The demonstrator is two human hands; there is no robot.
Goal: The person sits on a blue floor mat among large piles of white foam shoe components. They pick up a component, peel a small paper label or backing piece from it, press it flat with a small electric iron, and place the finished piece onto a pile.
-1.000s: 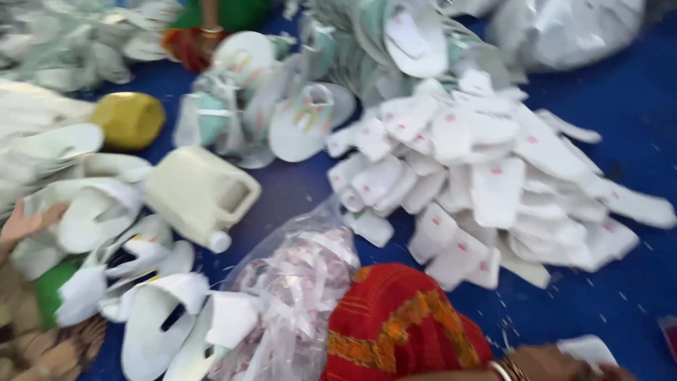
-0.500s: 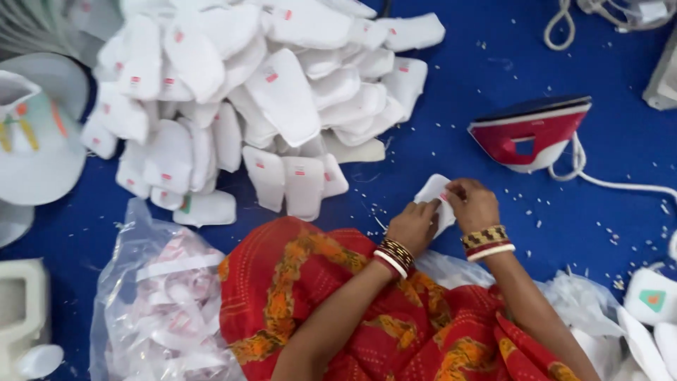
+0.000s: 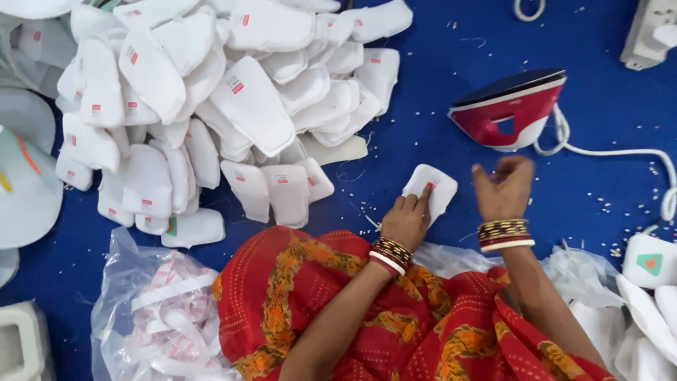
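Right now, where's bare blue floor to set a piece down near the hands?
Free: the blue strip between the white pile and the iron, and the patch right of the right hand, below the cord. Crowded: everything left of the left hand, which presses a white piece, and the plastic bag below.

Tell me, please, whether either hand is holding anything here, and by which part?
Nothing is gripped. The left hand presses its fingertips on the lower left edge of a flat white piece lying on the blue surface; the right hand hovers empty.
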